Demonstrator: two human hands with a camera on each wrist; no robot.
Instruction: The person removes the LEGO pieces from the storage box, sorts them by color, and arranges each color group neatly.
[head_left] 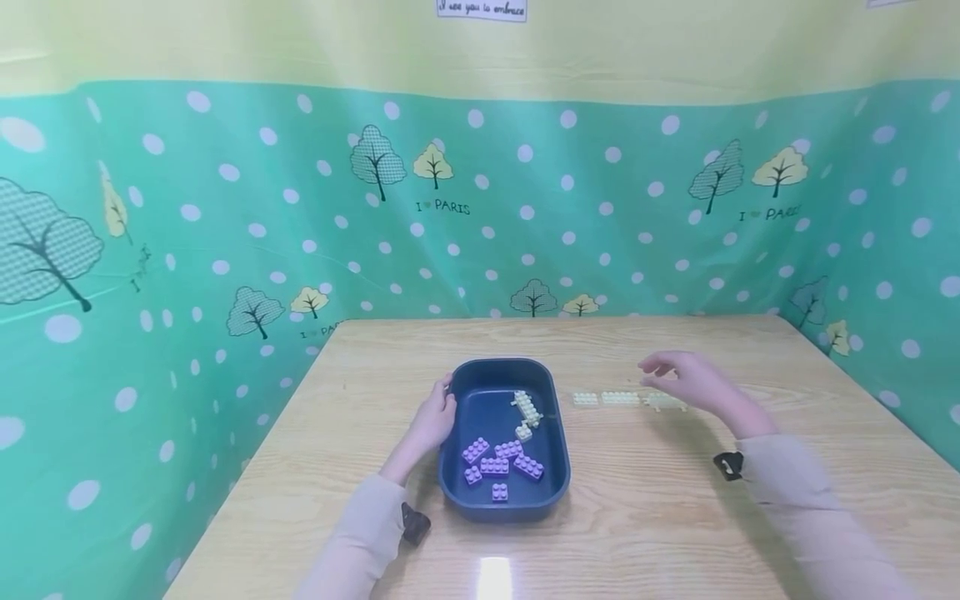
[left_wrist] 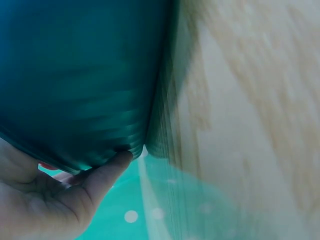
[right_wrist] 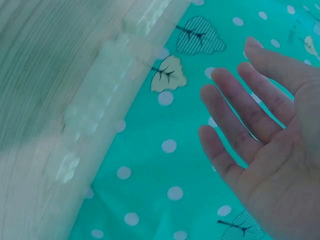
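My left hand (head_left: pixel 437 414) holds the dark blue bin (head_left: pixel 504 510) at its left side. Its thumb presses the outer wall in the left wrist view, while the other fingers are mostly hidden by the rim. Inside the bin are several purple toy bricks (head_left: pixel 494 466) and a few pale yellow ones (head_left: pixel 527 407). My right hand (head_left: pixel 688 380) is over the right end of a row of pale bricks (head_left: pixel 621 398). Its fingers are relaxed and spread, with nothing in them, in the right wrist view. The rightmost pale brick (head_left: pixel 663 402) lies just below that hand.
The bin and the bricks are on a light wooden table (head_left: pixel 600 533). A green dotted curtain (head_left: pixel 480 233) with printed trees hangs behind the table and along both sides. Each wrist carries a small black device.
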